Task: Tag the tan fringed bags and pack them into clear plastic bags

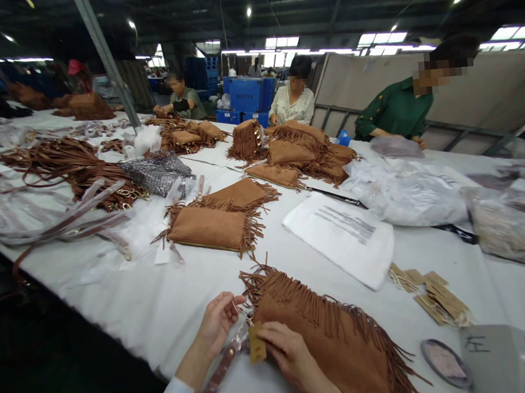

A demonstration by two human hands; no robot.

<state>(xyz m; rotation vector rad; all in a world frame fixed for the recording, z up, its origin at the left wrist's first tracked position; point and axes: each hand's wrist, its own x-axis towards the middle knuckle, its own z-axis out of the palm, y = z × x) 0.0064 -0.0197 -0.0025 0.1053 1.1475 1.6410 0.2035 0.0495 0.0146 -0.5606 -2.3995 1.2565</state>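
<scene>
Evidently the work sits right at the corner of one fringed brown bag point(328, 336), which lies on the white worktop point(153, 308), stretching toward four o'clock from the two hands. The bag rests flat, I'd judge, so that the worktop takes its weight and both hands stay free for the small parts. A brown strap point(219, 372) runs off toward seven o'clock, its metal fitting lying close by the hands.

The left hand point(222, 321) is nearly closed, thumb and forefinger drawn together on a thin white string point(237, 307) – seemingly to keep the loop up where it can be seen. The right hand point(290, 349) is pinched narrow around a tan tag point(256, 344), held upright just beside the bag's corner, with the string apparently running to its top.

At three o'clock lies a little heap of card tags point(438, 298) – within easy reach of the right hand, probably on purpose. A printed white pouch point(341, 239) lies toward two o'clock, and more fringed bags point(208, 228) toward twelve.
</scene>
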